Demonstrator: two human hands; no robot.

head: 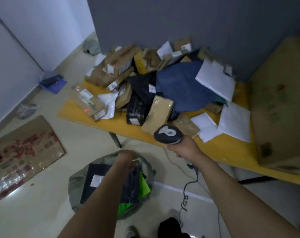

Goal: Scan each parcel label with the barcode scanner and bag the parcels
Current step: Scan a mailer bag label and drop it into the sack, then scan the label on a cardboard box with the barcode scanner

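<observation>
The left hand (127, 158) reached down into the grey bag (75, 186) on the floor, at the far edge of a black parcel (97, 176) lying inside with its white label (96, 180) facing up. That hand was blurred, so I could not tell whether its fingers were spread or pinching the parcel's edge. The right hand (183, 148) was wrapped round the handle of the barcode scanner (168, 134), fingers curled tight, with the scanner's head up and aimed toward the pile of parcels (154, 86) on the yellow bench (231, 152).

The nearest unscanned piece, a tan taped parcel (158, 114), lay just beyond the scanner head, its long axis running away from the person and leaning on the pile. The right hand was nearer to it, but occupied. In my judgement the left hand would have to come up and across to fetch it.

Counted: 1 scanner, 1 bag, 1 black parcel showing in the bag beside 2 patches of bright green wrapping (143, 184). The pile was too overlapped for an exact count, though at least 15 parcels showed.
</observation>
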